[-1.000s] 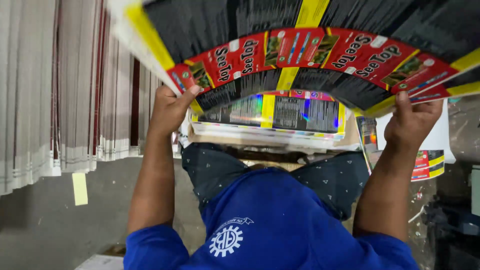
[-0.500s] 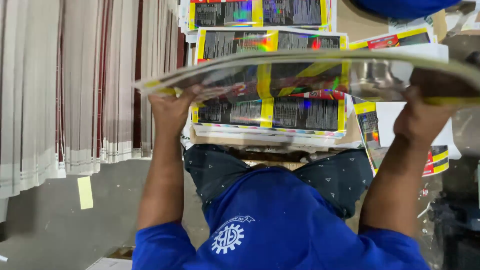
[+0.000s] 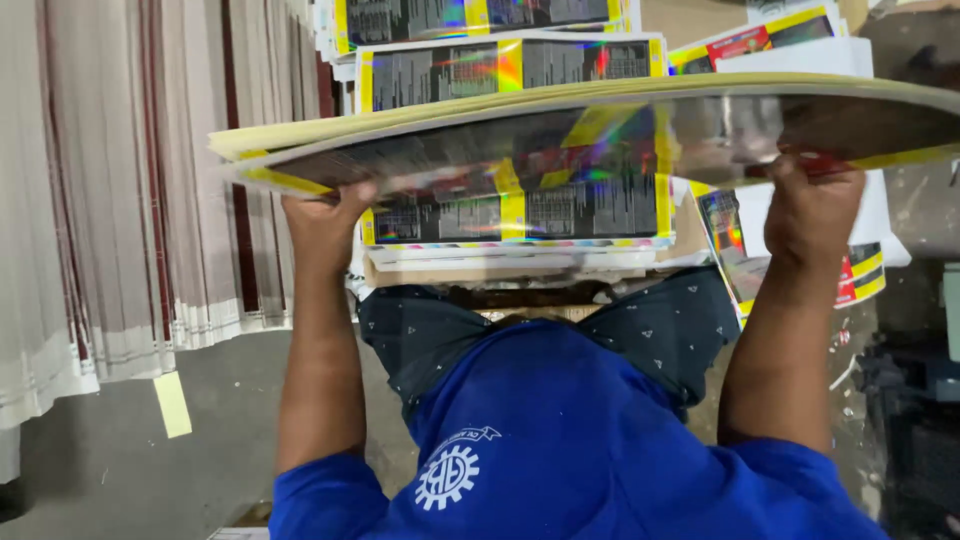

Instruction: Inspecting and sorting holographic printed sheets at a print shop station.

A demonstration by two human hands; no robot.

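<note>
Under lifted sheet stack (image 3: 600, 140), both hands (image 3: 325, 215)

I wear a blue short-sleeved shirt (image 3: 560, 440) with a white cogwheel emblem (image 3: 447, 477), and dark navy trousers (image 3: 430, 340) dotted with tiny white marks.

Glossy holographic printed sheets (image 3: 560, 150) with yellow bands and rainbow sheen; blue shirt (image 3: 560, 440) with white gear emblem.

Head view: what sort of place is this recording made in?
Probably a print shop or packaging works. Both hands, left hand and right hand, hold a bundle of shiny printed sheets above a stack of like sheets; tall piles of plain sheets stand along the concrete floor.
</note>
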